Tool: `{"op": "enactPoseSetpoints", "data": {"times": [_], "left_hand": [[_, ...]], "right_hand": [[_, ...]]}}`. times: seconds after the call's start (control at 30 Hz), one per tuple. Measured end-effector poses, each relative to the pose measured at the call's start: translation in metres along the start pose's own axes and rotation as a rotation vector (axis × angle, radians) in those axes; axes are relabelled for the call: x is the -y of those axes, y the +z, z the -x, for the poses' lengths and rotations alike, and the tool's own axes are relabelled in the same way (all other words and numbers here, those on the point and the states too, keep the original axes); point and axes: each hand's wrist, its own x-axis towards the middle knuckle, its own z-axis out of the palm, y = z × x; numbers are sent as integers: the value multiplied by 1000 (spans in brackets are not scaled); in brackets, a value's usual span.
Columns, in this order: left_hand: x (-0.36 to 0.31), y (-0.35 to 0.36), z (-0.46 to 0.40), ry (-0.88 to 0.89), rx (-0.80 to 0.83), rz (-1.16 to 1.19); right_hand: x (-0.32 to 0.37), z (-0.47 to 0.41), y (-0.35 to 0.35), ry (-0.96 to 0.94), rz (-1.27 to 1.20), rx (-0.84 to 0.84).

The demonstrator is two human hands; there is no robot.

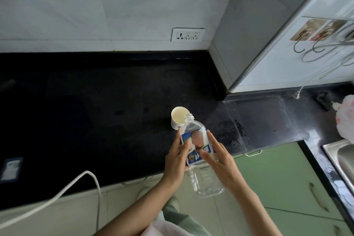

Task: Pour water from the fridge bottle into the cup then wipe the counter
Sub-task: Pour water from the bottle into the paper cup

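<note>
Above the front edge of a black stone counter (115, 120), one clear plastic water bottle with a blue-and-white label (198, 151) is tilted, its uncapped neck over the rim of one white paper cup (179, 118) standing on the counter. Two hands hold the bottle: the left hand (175, 161) grips its left side, while the right hand (220, 161) presses its right side with fingers extended. Beyond the cup, one white triple wall socket (188, 34) sits on the tiled wall. Right of the bottle are green cabinet doors (283, 178), one steel sink (342, 155) and two wall hooks (308, 44). One white cable (63, 191) hangs left of the bottle.
</note>
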Motion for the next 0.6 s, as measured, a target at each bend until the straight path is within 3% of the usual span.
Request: {"op": "enactPoseSetpoints", "data": {"times": [0.6], "left_hand": [[0,0,-1,4,-2,1]], "right_hand": [[-3,-4,0,-19,-4,-2]]}}
